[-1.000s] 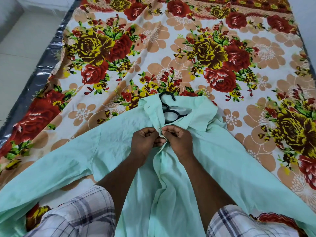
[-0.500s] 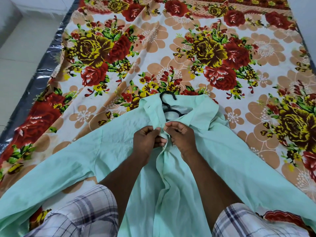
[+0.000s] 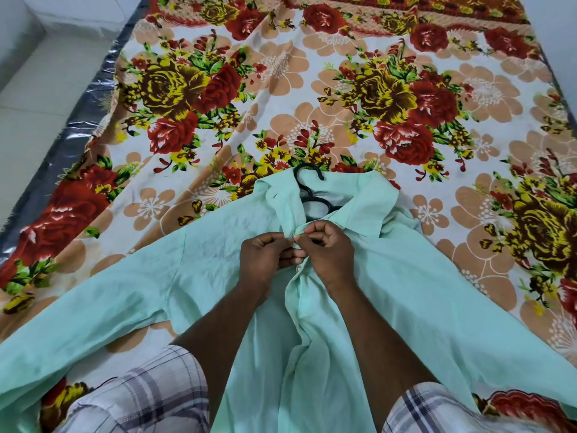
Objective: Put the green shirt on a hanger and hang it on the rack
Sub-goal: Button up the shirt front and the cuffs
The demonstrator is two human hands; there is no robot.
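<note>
The pale green shirt (image 3: 437, 292) lies spread front-up on the bed, sleeves stretched out to both sides. A black hanger (image 3: 307, 190) sits inside it; its hook sticks out of the collar, the rest is hidden under the cloth. My left hand (image 3: 265, 260) and my right hand (image 3: 327, 251) meet just below the collar. Each pinches one edge of the shirt's front opening, at the top button. A small white button shows just under my right hand's fingers.
The bed is covered by a flowered sheet (image 3: 281, 89) in red, yellow and peach. A shiny dark mattress edge (image 3: 71, 129) runs along the left, with white floor beyond it. My knees in plaid shorts (image 3: 140, 395) are at the bottom. No rack is in view.
Both hands have stayed together at the top of the shirt's front, shifting slightly up toward the collar. The collar opening has narrowed around the hanger.
</note>
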